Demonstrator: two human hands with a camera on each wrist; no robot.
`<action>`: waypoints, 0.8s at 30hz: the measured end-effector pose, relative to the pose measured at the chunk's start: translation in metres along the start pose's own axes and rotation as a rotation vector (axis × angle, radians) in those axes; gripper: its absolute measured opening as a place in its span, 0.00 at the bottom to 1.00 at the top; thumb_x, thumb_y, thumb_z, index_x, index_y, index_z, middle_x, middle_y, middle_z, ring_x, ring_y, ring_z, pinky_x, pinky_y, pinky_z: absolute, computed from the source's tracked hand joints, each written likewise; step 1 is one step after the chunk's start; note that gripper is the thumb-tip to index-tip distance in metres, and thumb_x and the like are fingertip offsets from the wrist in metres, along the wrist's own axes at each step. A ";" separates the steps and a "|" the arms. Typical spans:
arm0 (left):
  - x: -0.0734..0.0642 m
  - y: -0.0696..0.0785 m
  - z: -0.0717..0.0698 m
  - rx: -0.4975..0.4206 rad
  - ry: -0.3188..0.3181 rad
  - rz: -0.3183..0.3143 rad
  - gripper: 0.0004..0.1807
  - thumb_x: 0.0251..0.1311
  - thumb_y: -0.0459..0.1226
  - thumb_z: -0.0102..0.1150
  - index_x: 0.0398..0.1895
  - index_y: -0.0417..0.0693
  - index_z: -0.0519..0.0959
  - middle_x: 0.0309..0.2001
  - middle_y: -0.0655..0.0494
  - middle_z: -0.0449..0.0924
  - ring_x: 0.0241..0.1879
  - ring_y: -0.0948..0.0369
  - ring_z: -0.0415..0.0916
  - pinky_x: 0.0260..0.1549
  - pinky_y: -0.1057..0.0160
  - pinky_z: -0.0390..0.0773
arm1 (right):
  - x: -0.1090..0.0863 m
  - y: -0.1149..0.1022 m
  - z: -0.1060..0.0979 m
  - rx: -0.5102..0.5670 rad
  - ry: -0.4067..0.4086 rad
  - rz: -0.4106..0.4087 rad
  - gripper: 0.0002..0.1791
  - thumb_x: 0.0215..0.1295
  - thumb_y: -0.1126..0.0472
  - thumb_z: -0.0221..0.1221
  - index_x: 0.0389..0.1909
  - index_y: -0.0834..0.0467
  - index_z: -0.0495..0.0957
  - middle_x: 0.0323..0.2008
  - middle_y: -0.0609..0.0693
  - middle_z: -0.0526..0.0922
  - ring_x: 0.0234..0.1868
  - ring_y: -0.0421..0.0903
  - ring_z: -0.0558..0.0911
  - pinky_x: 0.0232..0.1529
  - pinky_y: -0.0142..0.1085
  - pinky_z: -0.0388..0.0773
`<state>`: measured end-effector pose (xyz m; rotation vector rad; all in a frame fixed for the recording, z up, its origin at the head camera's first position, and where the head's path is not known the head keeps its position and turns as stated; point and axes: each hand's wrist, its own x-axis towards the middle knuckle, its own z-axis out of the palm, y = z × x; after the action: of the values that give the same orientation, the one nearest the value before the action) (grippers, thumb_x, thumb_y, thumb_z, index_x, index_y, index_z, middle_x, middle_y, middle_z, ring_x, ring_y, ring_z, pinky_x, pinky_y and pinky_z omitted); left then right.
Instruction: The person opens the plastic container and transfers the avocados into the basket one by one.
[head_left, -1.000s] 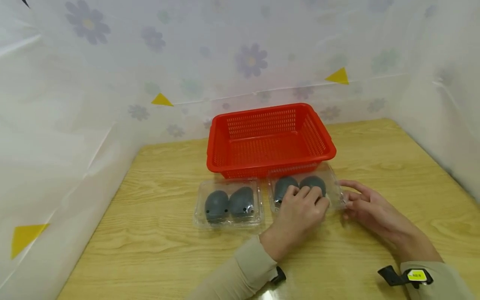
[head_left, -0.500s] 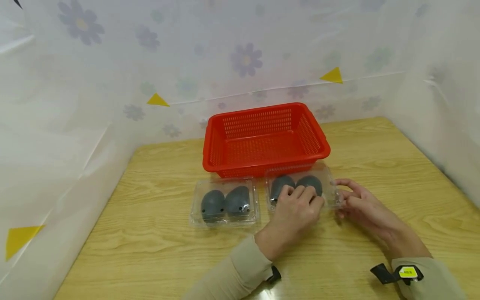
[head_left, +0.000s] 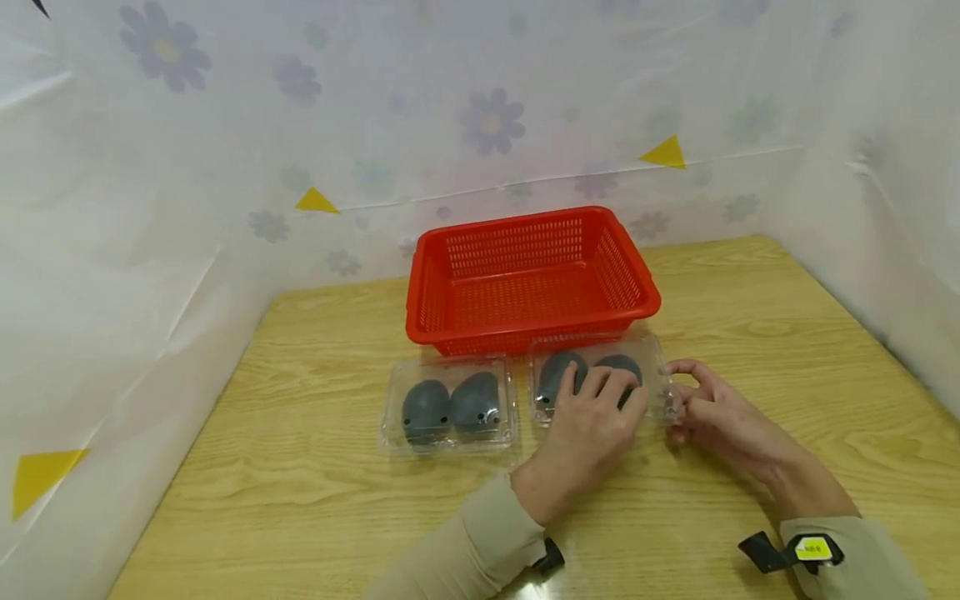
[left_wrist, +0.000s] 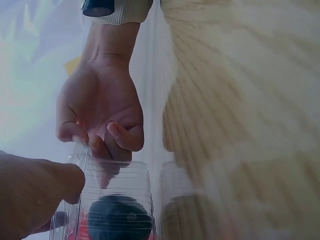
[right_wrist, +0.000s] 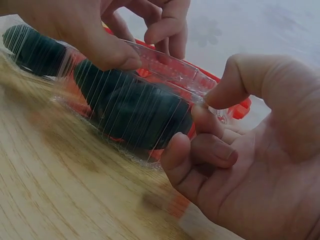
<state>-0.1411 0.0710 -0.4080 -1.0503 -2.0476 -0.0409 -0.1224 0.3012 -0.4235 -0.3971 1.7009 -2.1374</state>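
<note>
A clear plastic clamshell box lies in front of the red basket, with dark green, avocado-like oval fruits inside. Over its front edge and lid, my left hand bends its fingers; in the right wrist view the left thumb presses the lid's rim. At the box's right end, my right hand pinches the corner of the rim between thumb and forefinger, its other fingers curled below. A second clamshell box to the left holds similar fruits, touched by neither hand.
The red plastic basket stands right behind the boxes, its inside showing no contents. Pale flower-printed sheeting walls the wooden table at the back and sides.
The left fingers have spread slightly, and the forefinger has lifted over the lid. My right hand stays at the box's corner. The camera view has shifted a little.
</note>
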 end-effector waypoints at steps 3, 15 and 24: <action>0.000 -0.002 0.000 0.007 0.025 0.005 0.12 0.69 0.35 0.49 0.36 0.61 0.82 0.45 0.62 0.80 0.46 0.59 0.79 0.48 0.48 0.81 | 0.000 0.001 0.000 0.011 0.001 -0.001 0.26 0.66 0.76 0.39 0.62 0.55 0.50 0.34 0.41 0.77 0.34 0.39 0.76 0.34 0.34 0.76; 0.000 -0.007 -0.002 0.010 0.103 0.006 0.09 0.59 0.39 0.61 0.24 0.61 0.85 0.55 0.55 0.82 0.46 0.59 0.81 0.44 0.55 0.84 | -0.003 0.000 -0.006 0.027 -0.005 0.004 0.24 0.71 0.74 0.37 0.63 0.53 0.53 0.36 0.40 0.76 0.34 0.38 0.76 0.35 0.34 0.76; -0.001 -0.004 -0.001 0.024 0.035 0.041 0.21 0.71 0.31 0.42 0.30 0.55 0.87 0.54 0.60 0.83 0.46 0.60 0.81 0.45 0.56 0.85 | -0.002 0.000 -0.006 0.031 -0.028 -0.018 0.26 0.68 0.77 0.38 0.64 0.55 0.51 0.35 0.41 0.76 0.35 0.39 0.76 0.35 0.34 0.76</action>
<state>-0.1428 0.0668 -0.4067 -1.0696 -1.9897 -0.0135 -0.1229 0.3073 -0.4245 -0.4335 1.6527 -2.1581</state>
